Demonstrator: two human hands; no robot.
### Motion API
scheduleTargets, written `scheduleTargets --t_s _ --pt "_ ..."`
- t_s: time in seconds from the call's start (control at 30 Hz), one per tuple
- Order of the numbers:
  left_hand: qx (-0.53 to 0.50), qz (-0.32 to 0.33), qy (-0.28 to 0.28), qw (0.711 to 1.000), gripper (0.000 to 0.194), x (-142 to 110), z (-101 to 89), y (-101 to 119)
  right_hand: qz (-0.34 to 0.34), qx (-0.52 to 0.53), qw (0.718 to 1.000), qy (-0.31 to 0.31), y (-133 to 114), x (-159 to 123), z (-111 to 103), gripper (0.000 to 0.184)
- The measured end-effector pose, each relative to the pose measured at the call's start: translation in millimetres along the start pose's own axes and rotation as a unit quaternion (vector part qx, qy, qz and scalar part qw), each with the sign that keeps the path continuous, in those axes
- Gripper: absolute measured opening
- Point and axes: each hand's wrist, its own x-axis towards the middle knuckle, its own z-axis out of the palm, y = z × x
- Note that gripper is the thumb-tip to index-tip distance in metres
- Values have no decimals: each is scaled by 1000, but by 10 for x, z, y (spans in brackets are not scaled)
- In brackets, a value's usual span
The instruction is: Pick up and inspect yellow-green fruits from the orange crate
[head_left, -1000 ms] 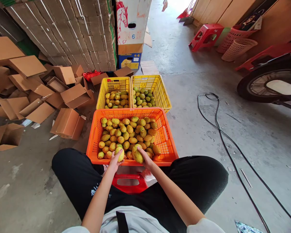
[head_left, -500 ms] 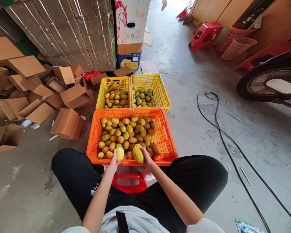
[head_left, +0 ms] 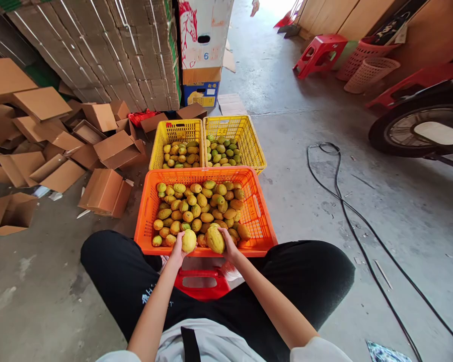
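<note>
A pale yellow oval fruit (head_left: pixel 189 241) rests in my left hand (head_left: pixel 177 249), whose fingers curl round its left side and underside. My right hand (head_left: pixel 229 245) grips a larger, ridged yellow-green oval fruit (head_left: pixel 215 239), thumb on its upper right. Both fruits are held side by side, a small gap between them, over the near edge of an orange plastic crate (head_left: pixel 262 221). Many similar yellow, green and orange-tinged fruits (head_left: pixel 196 207) lie heaped inside that crate. The undersides of the held fruits and some fingertips are hidden.
Behind stand two yellow crates (head_left: pixel 253 143) (head_left: pixel 157 146) of similar fruit. A red plastic stool (head_left: pixel 222 287) is between my legs. Cardboard boxes (head_left: pixel 103 191) lie scattered left, beside stacked flattened cartons (head_left: pixel 98 50). A black cable (head_left: pixel 342 201) and a motorcycle wheel (head_left: pixel 403 131) are at right.
The fruit in my left hand has turned, showing a plainer pale side, and shifted slightly right. The fruit in my right hand has turned a little. Both hands stay nearly in place.
</note>
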Motion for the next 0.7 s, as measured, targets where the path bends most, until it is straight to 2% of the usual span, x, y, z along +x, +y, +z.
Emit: scheduleTargets --t_s 0.17,0.33,0.5,0.63,0.7 --pt "56 35 -11 998 33 -35 2 -7 -66 -33 997 -13 95 49 -19 49" --pt "49 53 -8 997 35 -52 25 -9 -81 -46 996 -13 160 110 -50 55" --pt "18 40 3 999 37 -66 30 8 -69 -45 996 -13 119 87 -56 48" --pt "12 50 -28 998 30 -83 11 11 -24 -31 999 -11 71 61 -59 39" --pt "12 50 -30 998 31 -84 5 8 -30 -28 999 -14 60 58 -60 36"
